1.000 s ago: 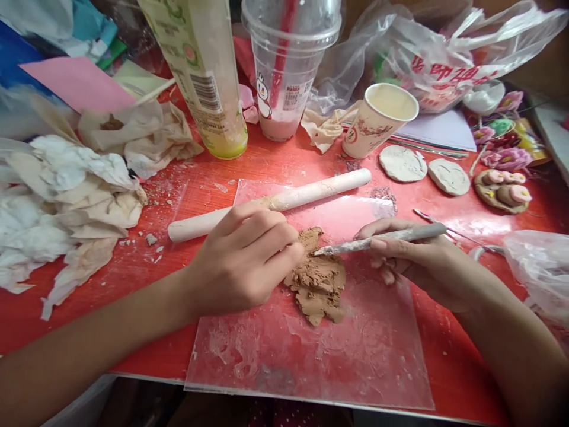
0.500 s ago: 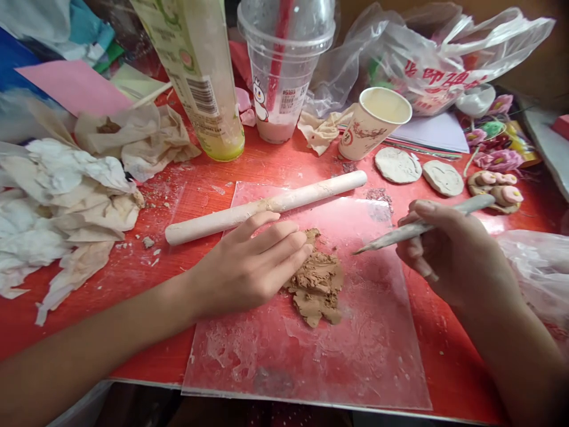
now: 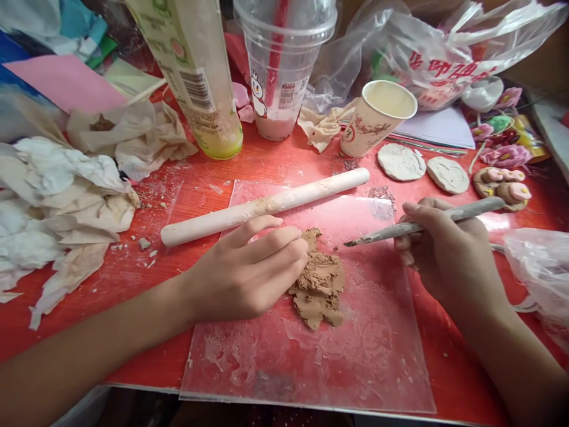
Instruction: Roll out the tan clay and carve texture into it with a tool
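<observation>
Right hand: clamped on the tool, pen-style, the point aimed across toward the other hand.
Left hand: here it is, palm down, fingers loosely curved with slight gaps between them, tips right at the near side of the clay; the thumb is out of sight, so I can't tell whether anything is pinched.
Clay: sitting between the two hands, just past the left fingertips, rough and ridged on top, ragged at the edges.
Tool tip: hanging just beside the clay, on the right hand's side, with a visible gap; its height is hard to judge.
Sheet: under the clay, reaching below both hands, smeared, on the red worktop.
Rod: lying slantwise, just beyond the left hand's fingers.
Discs: two pale ones beyond the right hand, well apart from the clay.
Good touch: I'd say a low, shallow angle suits this soft-looking stuff, with short, light strokes rather than digging.
Steadying: the left fingertips seem best resting gently at the edge, clear of the tip.
Watch for: too much pressure could tear those thin edges or drag the clay along the sheet.
</observation>
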Demonstrator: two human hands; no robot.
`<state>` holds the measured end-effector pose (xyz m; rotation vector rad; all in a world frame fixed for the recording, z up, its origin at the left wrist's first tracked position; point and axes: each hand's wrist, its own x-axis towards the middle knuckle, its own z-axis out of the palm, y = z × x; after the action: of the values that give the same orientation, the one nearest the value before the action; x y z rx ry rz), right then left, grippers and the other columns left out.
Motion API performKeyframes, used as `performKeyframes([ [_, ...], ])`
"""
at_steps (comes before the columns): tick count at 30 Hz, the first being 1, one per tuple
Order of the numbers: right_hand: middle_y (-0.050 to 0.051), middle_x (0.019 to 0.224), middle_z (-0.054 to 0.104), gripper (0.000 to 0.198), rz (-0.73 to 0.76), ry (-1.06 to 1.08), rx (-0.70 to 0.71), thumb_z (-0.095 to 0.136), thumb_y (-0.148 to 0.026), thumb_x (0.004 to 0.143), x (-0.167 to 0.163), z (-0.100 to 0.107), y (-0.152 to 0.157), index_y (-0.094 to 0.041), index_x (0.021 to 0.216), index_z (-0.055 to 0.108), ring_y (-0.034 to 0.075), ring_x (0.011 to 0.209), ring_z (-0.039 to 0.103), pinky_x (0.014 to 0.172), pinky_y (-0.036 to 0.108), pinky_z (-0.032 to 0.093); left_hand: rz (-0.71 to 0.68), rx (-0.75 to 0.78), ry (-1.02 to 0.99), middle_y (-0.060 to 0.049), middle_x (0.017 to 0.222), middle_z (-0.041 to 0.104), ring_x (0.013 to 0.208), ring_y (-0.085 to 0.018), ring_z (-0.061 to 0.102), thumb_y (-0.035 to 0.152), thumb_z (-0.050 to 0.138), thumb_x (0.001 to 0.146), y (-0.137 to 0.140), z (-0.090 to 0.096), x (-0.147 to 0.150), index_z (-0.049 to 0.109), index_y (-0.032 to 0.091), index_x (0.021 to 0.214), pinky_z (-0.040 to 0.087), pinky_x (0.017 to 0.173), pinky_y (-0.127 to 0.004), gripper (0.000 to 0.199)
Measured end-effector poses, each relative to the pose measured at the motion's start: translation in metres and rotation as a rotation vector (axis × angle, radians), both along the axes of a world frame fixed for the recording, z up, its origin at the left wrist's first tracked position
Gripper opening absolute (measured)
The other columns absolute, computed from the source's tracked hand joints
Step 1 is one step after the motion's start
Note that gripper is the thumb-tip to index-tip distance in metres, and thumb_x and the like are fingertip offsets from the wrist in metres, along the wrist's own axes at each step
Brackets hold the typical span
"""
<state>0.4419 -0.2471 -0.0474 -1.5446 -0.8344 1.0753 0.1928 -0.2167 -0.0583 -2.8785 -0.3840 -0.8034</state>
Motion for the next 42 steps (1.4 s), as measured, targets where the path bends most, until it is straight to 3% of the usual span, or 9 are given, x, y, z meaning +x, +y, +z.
performKeyframes([
  [4, -0.002, 0.044, 0.055, 0.026, 0.063, 0.008, -0.068, 0.06, -0.024, 0.076, -0.001, -0.003, 0.0, -0.019, 0.056, 0.044, 0.009, 0.031, 0.044, 0.027, 0.019, 0.03, 0.001, 0.0, 0.007, -0.005, 0.097, 0.062, 0.099, -0.017, 0.053, 0.009, 0.046, 0.085, 0.0, 0.0, 0.0, 0.06, 0.013, 0.091, 0.044, 0.088, -0.036, 0.016],
  [18, -0.001, 0.045, 0.057, 0.026, 0.028, 0.027, -0.116, 0.062, -0.026, 0.074, 0.0, -0.004, 0.001, -0.019, 0.058, 0.043, 0.008, 0.03, 0.044, 0.028, 0.019, 0.03, -0.001, -0.003, 0.017, -0.004, 0.098, 0.062, 0.099, -0.017, 0.053, 0.009, 0.045, 0.085, 0.0, 0.0, -0.001, 0.06, 0.013, 0.091, 0.045, 0.089, -0.037, 0.016],
  [26, -0.003, 0.05, 0.057, 0.024, 0.132, 0.123, 0.011, 0.06, -0.029, 0.077, -0.014, 0.002, -0.005, -0.019, 0.061, 0.045, 0.007, 0.035, 0.047, 0.028, 0.016, 0.031, 0.032, -0.009, 0.01, -0.004, 0.096, 0.062, 0.098, -0.017, 0.053, 0.01, 0.047, 0.085, -0.002, -0.002, 0.001, 0.061, 0.014, 0.094, 0.043, 0.09, -0.036, 0.017],
  [30, -0.003, 0.056, 0.058, 0.021, 0.169, 0.149, -0.008, 0.063, -0.029, 0.075, -0.021, -0.002, -0.008, -0.018, 0.064, 0.049, 0.007, 0.04, 0.052, 0.032, 0.015, 0.037, 0.081, -0.036, 0.016, -0.004, 0.098, 0.062, 0.098, -0.018, 0.053, 0.012, 0.05, 0.083, -0.002, -0.003, 0.002, 0.06, 0.013, 0.1, 0.042, 0.091, -0.037, 0.019],
  [37, -0.003, 0.058, 0.057, 0.02, 0.158, 0.081, -0.019, 0.063, -0.031, 0.076, -0.024, -0.005, -0.011, -0.017, 0.067, 0.051, 0.007, 0.043, 0.053, 0.033, 0.015, 0.039, 0.18, -0.177, 0.169, -0.01, 0.115, 0.055, 0.111, -0.024, 0.044, 0.012, 0.037, 0.088, -0.001, -0.006, 0.006, 0.049, 0.009, 0.121, 0.038, 0.097, -0.04, 0.035],
  [42, -0.003, 0.054, 0.056, 0.022, 0.087, 0.16, -0.003, 0.061, -0.029, 0.077, -0.024, -0.004, -0.009, -0.018, 0.063, 0.048, 0.007, 0.037, 0.048, 0.029, 0.015, 0.033, 0.212, -0.2, 0.211, -0.009, 0.12, 0.051, 0.116, -0.025, 0.04, 0.013, 0.035, 0.09, -0.001, -0.007, 0.006, 0.048, 0.012, 0.124, 0.035, 0.1, -0.041, 0.036],
])
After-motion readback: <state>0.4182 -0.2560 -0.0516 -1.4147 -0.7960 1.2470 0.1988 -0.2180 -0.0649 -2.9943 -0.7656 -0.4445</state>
